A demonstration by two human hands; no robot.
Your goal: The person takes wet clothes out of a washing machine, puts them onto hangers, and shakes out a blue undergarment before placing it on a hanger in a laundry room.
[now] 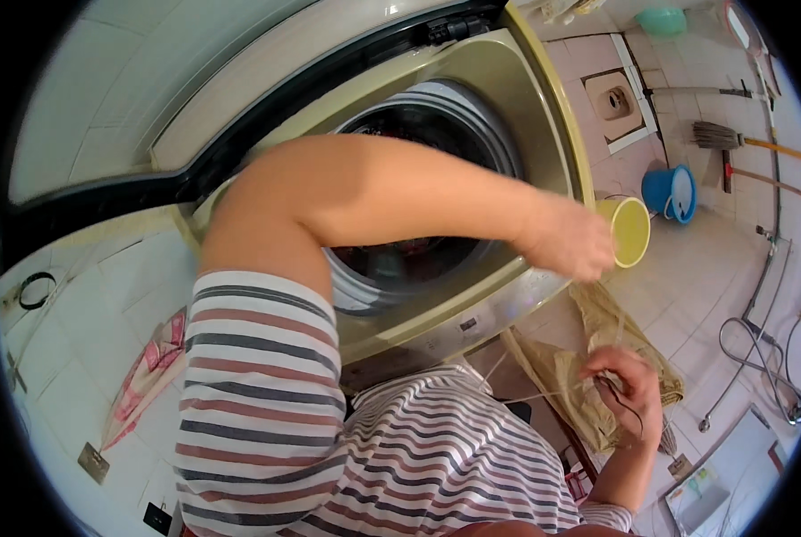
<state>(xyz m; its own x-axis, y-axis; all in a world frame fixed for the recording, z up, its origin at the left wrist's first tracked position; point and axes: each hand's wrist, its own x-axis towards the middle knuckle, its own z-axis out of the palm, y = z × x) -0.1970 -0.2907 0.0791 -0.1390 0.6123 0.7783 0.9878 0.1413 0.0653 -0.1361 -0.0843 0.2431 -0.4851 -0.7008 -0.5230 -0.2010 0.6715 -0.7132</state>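
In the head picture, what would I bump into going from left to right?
Black ring → pink-and-white cloth → washing machine drum → left hand → yellow bucket → blue bucket → grey mop head.

No legible text from my end; I see washer panel marks, too small to read.

the left forearm is crossing above the drum; on each side of it, room is lying free. the raised lid is blocking the upper left, and a yellow bucket is standing beyond the left hand.
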